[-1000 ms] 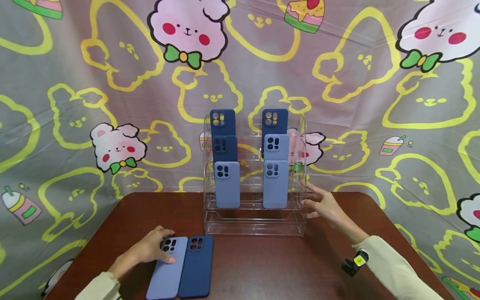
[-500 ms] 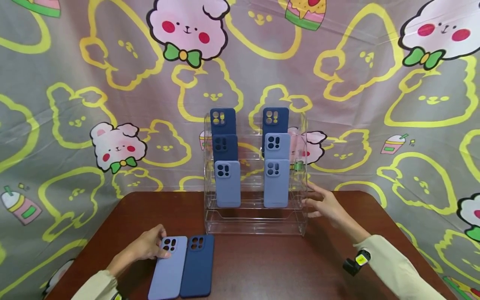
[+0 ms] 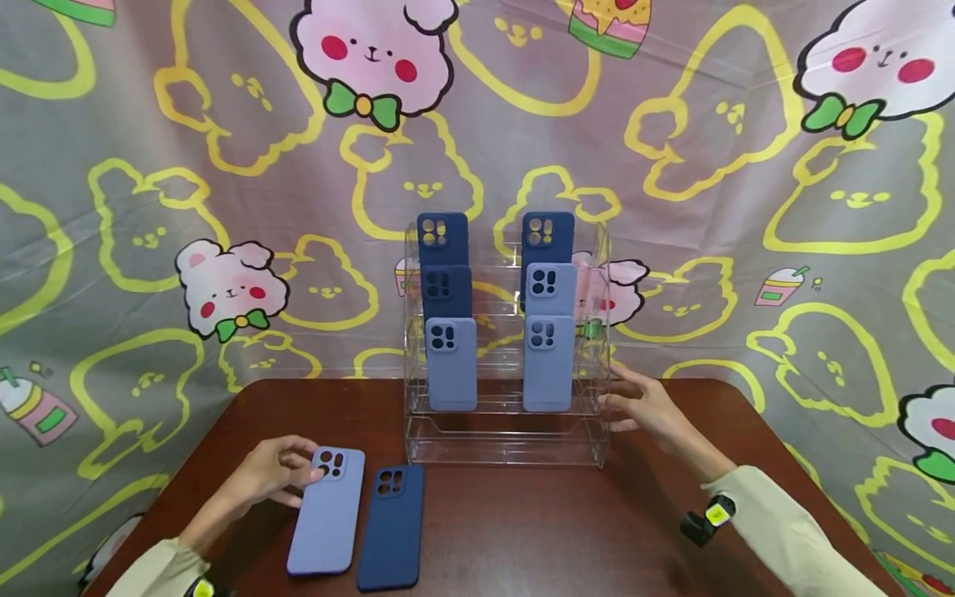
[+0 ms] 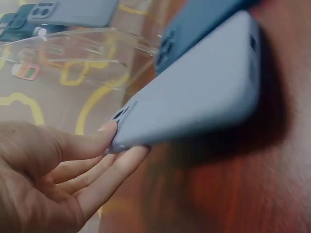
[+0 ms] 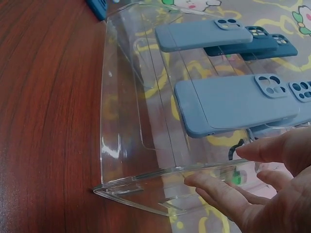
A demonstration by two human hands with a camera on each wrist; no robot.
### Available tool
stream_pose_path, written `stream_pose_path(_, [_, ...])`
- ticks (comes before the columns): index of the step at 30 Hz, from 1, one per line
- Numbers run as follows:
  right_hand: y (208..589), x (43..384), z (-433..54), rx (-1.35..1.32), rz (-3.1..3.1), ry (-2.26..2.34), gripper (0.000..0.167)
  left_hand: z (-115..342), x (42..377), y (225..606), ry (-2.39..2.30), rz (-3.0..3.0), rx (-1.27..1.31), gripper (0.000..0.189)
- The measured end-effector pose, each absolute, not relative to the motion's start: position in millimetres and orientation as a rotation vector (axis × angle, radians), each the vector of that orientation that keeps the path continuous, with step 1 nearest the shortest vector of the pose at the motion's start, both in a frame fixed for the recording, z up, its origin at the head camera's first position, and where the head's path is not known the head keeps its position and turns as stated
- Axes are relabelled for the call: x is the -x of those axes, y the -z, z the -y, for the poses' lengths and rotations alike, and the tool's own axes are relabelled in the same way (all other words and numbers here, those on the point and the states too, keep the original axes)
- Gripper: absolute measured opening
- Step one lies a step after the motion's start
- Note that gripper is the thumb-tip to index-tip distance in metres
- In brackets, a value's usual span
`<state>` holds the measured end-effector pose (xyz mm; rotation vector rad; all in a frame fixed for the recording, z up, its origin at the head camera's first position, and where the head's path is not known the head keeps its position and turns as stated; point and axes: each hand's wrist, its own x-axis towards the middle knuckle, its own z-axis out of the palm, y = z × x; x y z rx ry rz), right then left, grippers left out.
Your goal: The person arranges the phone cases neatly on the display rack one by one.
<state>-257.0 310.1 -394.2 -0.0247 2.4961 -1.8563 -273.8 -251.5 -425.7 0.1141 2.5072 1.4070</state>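
My left hand (image 3: 272,477) pinches a light-blue phone case (image 3: 326,518) by its camera end, thumb on the back and fingers underneath. In the left wrist view this phone case (image 4: 189,92) is tilted above the table, a shadow beneath it. Just right of it a dark-blue phone case (image 3: 390,531) lies flat on the table. My right hand (image 3: 649,410) rests with loosely extended fingers against the right side of a clear tiered display rack (image 3: 507,452). In the right wrist view the fingertips (image 5: 197,178) are at the rack's side edge.
The rack bears two columns of phone cases: dark-blue ones (image 3: 443,240) at the top left, light-blue ones (image 3: 548,365) lower right. Its lowest tier holds none. The brown table (image 3: 522,539) ends at a patterned curtain (image 3: 477,108) behind.
My left hand has taken hold of the light-blue phone case, raised it from the table and shifted it slightly left, away from the dark-blue one. The right hand has stayed at the rack.
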Motion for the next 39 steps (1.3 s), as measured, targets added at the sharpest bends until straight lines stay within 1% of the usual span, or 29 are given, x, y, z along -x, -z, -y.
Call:
stream_pose_path(6, [394.3,255.4,-310.1,0.023,-2.487,1.867,0.069,248.7,273.2,406.9,-1.532,-2.500,-0.189,0.056])
stream_pose_path(13, [392.6,261.8,-304.4,0.068,-2.455,1.889,0.068,239.5,265.8,371.9,-1.696,-2.631,-0.282,0.057])
stream_pose_path(17, [392.4,262.1,-303.5,0.076,-2.475,1.877,0.067,220.7,262.9,355.4,-1.783,-2.702,-0.369,0.056])
stream_pose_path(22, [392.8,257.5,-307.6,0.046,-2.485,1.884,0.066,183.4,270.4,341.1,-1.904,-2.697,-0.443,0.051])
stream_pose_path(29, [394.8,256.8,-309.1,0.037,-2.471,1.900,0.067,145.4,284.6,339.0,-2.095,-2.599,-0.512,0.047])
stream_pose_path(35, [394.6,255.8,-309.1,0.043,-2.485,1.884,0.067,124.0,296.2,348.5,-2.187,-2.515,-0.495,0.046])
stream_pose_path(39, [394.6,256.0,-308.9,0.052,-2.483,1.890,0.067,111.6,301.6,356.2,-2.204,-2.541,-0.538,0.044])
